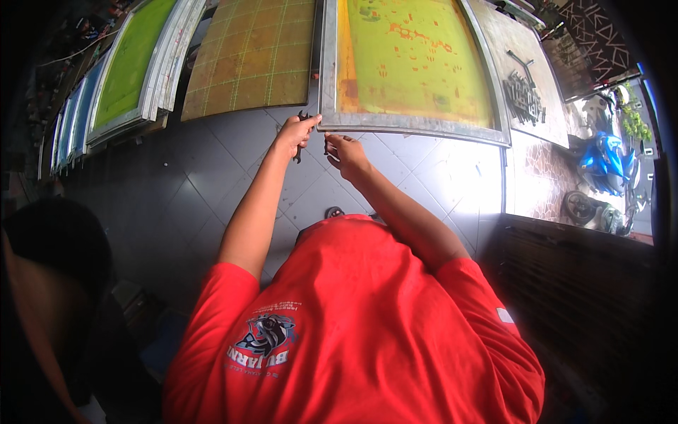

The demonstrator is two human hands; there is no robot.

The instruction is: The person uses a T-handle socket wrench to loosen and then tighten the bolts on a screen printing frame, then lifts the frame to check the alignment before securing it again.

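Observation:
A screen-printing frame [424,128] with a grey metal border and yellow-green mesh stained orange lies flat in front of me. At its near left corner my left hand [291,136] is closed around a dark open-end wrench [299,154], whose jaws show above and below the fist. The thumb or index finger of that hand reaches to the frame's corner. Just below the same corner, my right hand [347,153] pinches a small dark piece [326,145], perhaps a bolt; it is too small to tell.
To the left lie a brown board [247,56] with a yellow grid and several framed screens [131,60]. On the right, a pale board [551,120] bears a heap of metal hardware [522,100] and a bent bar [521,65]. A blue motorcycle [607,166] stands beyond. Someone [53,247] is at lower left.

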